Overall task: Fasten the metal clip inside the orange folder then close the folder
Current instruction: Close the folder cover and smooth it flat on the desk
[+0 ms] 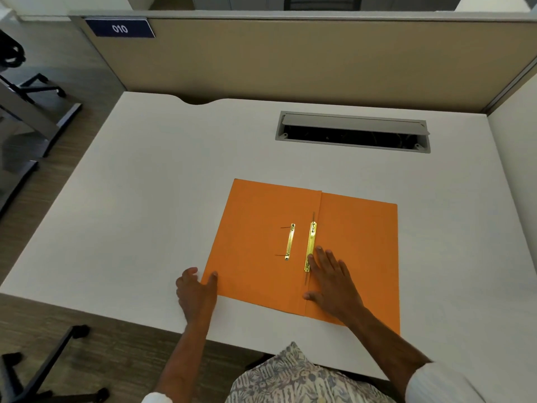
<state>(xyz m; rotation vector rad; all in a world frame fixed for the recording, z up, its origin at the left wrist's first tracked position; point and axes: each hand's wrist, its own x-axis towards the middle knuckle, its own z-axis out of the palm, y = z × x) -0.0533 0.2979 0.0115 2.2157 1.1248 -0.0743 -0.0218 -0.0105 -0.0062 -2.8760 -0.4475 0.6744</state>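
Orange folder (261, 242) is lying open and flat near the front edge of the surface (145, 184); fixed metal clip (310, 247) is sitting just left of the spine fold, long axis running front edge to back edge; loose clip bar (290, 241) is lying parallel, just to its left, prongs pointing toward the left edge. Right hand (331, 282) is resting flat, fingers spread, grasping nothing, fingertips touching the fixed clip's near end; nearer hand. Left hand (195, 295) is pinching the folder's front-left corner.
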